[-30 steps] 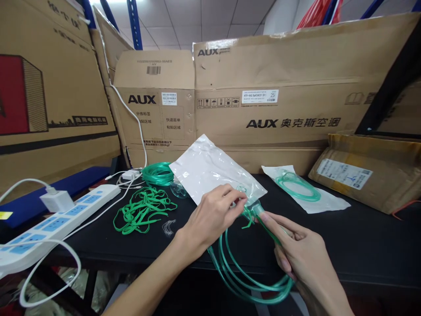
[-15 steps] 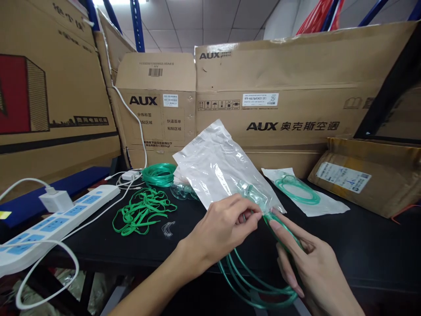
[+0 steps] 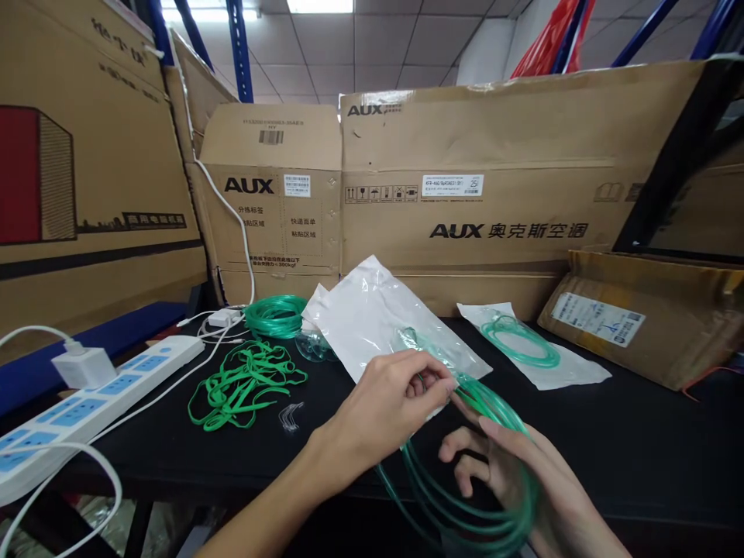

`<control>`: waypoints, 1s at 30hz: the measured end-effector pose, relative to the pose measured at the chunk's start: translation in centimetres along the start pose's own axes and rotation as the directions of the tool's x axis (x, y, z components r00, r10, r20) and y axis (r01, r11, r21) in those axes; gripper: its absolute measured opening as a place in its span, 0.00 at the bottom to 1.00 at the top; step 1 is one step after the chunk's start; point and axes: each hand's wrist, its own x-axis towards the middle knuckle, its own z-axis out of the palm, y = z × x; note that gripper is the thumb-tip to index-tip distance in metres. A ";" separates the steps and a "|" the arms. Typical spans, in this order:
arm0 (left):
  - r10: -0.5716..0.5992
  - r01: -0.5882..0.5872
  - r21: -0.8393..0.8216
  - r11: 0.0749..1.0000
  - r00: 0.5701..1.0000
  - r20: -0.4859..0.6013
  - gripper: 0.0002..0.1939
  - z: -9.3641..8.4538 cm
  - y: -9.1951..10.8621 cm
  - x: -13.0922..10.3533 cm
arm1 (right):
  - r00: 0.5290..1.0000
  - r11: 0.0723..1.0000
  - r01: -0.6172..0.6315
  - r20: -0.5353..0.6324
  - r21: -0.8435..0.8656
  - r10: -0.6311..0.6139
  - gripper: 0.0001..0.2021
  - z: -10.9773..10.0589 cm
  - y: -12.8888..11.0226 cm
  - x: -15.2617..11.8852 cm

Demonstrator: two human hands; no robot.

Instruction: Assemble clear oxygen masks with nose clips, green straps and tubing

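Observation:
A coil of clear green tubing (image 3: pixel 465 508) hangs at the table's front edge, its upper end at the mouth of a white and clear plastic bag (image 3: pixel 372 310). My left hand (image 3: pixel 395 395) pinches the bag's lower edge between thumb and fingers. Beside the tubing's right side is my right hand (image 3: pixel 517 473), fingers spread, with the index finger and thumb touching the upper part of the coil. Part of the tubing shows inside the bag.
Left on the black table lie green straps (image 3: pixel 244 387), thin clear strips (image 3: pixel 289 417), a green tube coil (image 3: pixel 276 315) and a power strip (image 3: pixel 110 403). At right are a bagged green tube (image 3: pixel 517 341) and a brown package (image 3: pixel 628 318). Cardboard boxes (image 3: pixel 494 155) stand behind.
The bag has sunk lower and flatter. More tubing shows outside it, and the coil hangs wider. My right hand has spread its fingers and moved slightly down; my left hand keeps its pinch.

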 end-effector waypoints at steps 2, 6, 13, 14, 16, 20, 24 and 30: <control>-0.034 0.034 -0.028 0.999 0.999 0.029 0.06 -0.3 -0.2 0.2 | 1.000 0.999 0.011 -0.024 -0.045 -0.012 0.21 -0.3 0.1 0.5; -0.039 0.044 -0.048 0.998 0.994 0.104 0.07 -0.4 -0.6 0.0 | 0.992 0.968 0.030 -0.110 -0.249 -0.059 0.24 -1.5 0.5 1.5; -0.117 0.116 0.015 0.993 0.984 0.133 0.09 -0.3 -1.1 0.2 | 0.989 0.881 -0.139 -0.117 -0.453 0.096 0.28 -1.8 -0.1 0.9; -0.125 0.120 0.045 0.992 0.983 0.136 0.09 -0.3 -1.0 0.1 | 0.990 0.891 -0.121 -0.116 -0.437 0.078 0.25 -1.7 -0.2 0.8; -0.131 0.113 0.131 0.985 0.981 0.142 0.11 -0.4 -0.7 -0.4 | 0.991 0.899 -0.089 -0.133 -0.429 0.035 0.24 -1.8 -0.3 0.9; -0.126 0.071 0.377 0.923 0.984 0.123 0.20 0.1 -0.2 -2.4 | 0.982 0.897 -0.059 -0.189 -0.438 -0.028 0.25 -2.0 -0.1 1.3; -0.163 0.075 0.562 0.824 0.981 0.108 0.22 0.1 -0.3 -3.6 | 0.974 0.897 -0.101 -0.229 -0.430 0.000 0.29 -1.7 -0.3 1.2; -0.242 0.166 0.391 0.905 0.958 0.154 0.13 -2.6 1.8 -4.2 | 0.978 0.920 -0.058 -0.207 -0.388 -0.026 0.35 -1.8 -0.6 1.0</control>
